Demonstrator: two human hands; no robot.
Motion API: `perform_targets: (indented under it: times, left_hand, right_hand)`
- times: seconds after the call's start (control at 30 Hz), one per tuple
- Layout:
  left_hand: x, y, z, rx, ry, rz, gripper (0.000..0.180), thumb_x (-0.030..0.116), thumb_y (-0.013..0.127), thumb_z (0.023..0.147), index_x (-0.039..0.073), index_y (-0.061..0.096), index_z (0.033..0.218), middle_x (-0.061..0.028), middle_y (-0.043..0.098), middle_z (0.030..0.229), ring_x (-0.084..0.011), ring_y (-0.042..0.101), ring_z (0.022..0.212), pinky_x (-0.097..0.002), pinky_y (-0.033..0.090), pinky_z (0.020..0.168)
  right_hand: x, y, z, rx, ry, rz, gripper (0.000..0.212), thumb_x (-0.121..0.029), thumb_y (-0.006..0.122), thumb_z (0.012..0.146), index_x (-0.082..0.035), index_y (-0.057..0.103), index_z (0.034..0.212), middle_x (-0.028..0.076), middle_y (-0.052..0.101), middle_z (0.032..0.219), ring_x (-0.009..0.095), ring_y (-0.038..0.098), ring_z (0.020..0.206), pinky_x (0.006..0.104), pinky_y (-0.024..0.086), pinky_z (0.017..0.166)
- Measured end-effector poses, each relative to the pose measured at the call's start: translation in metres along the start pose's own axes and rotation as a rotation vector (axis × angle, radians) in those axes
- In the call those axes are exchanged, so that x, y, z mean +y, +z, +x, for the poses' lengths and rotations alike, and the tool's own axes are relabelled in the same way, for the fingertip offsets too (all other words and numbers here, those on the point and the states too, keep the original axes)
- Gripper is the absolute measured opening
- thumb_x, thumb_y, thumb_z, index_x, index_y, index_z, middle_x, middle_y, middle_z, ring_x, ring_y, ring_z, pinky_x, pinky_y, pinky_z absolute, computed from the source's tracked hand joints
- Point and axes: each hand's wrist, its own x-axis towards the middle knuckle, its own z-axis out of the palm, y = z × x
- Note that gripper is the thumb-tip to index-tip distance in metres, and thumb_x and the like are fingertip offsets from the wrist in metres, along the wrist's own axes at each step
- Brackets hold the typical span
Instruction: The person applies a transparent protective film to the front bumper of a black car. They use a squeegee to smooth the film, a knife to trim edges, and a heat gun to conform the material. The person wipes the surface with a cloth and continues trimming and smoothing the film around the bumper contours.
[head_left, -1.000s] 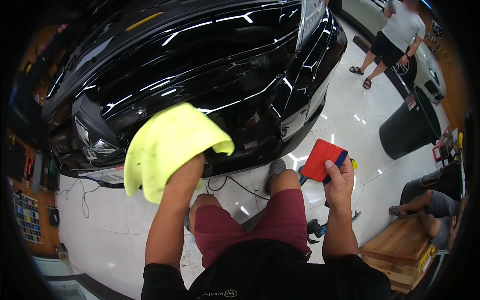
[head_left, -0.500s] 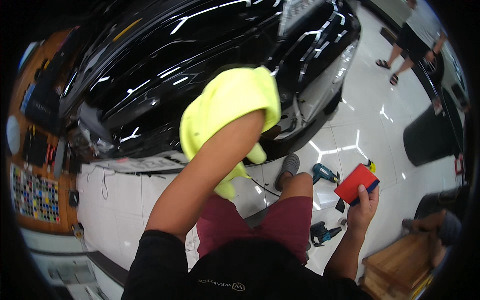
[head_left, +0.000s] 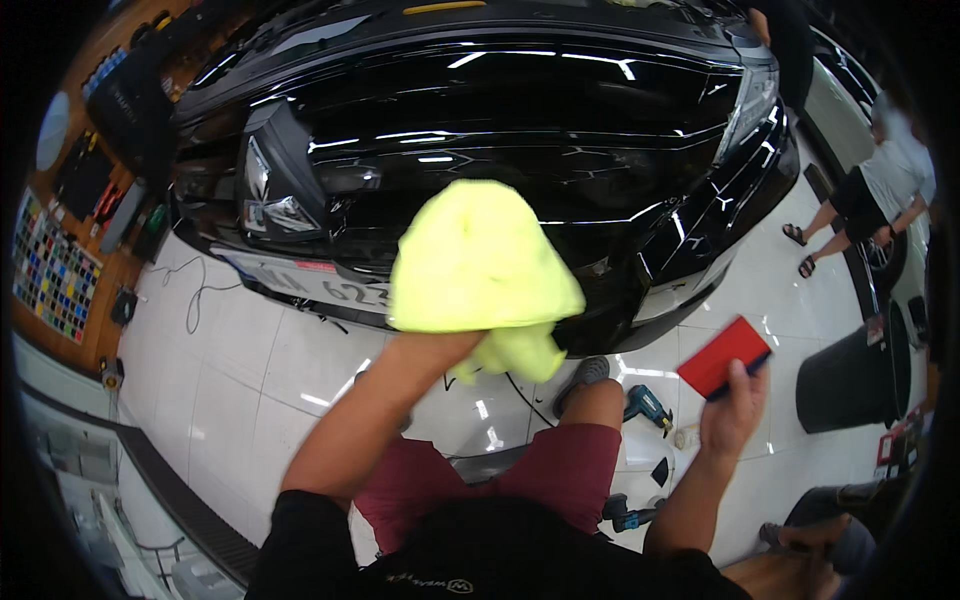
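A bright yellow-green cloth (head_left: 480, 262) is bunched over my left hand (head_left: 462, 343) in front of a glossy black car's front end (head_left: 560, 165). The cloth hides my left fingers and hangs down past the wrist. Out to the right, my right hand (head_left: 738, 402) grips a flat red squeegee card (head_left: 722, 352) with a dark blue edge, thumb across its face. That card is held over the floor, apart from the car. Left of the cloth is the car's number plate (head_left: 320, 285), partly covered by it.
A teal heat gun (head_left: 648, 408) and another blue-black power tool (head_left: 628, 515) lie on the tiled floor beside my right leg. Farther right stands a dark bin (head_left: 850, 375). A person (head_left: 880, 185) stands beyond it. A cable (head_left: 200, 300) trails at left.
My view has turned toward the car's front. My left hand with the cloth has drawn back nearer to me. The card stays in my right hand, slightly farther right.
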Motion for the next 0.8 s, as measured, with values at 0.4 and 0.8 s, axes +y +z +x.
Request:
perform_targets:
  times: [0.4, 0.8]
  left_hand:
    - [-0.05, -0.019, 0.014, -0.117, -0.401, -0.484, 0.05, 0.017, 0.061, 0.093, 0.015, 0.052, 0.142, -0.0099, 0.054, 0.143, -0.0244, 0.05, 0.133, -0.0391, 0.04, 0.112]
    - [-0.175, -0.346, -0.019, 0.738, -0.263, 0.565, 0.042, 0.031, 0.047, 0.102, -0.006, 0.063, 0.112, -0.0201, 0.068, 0.104, -0.0291, 0.067, 0.096, -0.0389, 0.049, 0.085]
  right_hand:
    - [-0.003, 0.064, -0.011, 0.07, -0.012, -0.063, 0.035, -0.008, 0.056, 0.098, 0.002, 0.05, 0.132, 0.013, 0.064, 0.12, 0.02, 0.064, 0.107, 0.0352, 0.051, 0.097]
    - [0.024, 0.167, -0.023, -0.487, 0.365, -0.467, 0.023, -0.01, 0.065, 0.093, 0.0, 0.062, 0.114, 0.006, 0.066, 0.103, 0.014, 0.062, 0.096, 0.0282, 0.048, 0.088]
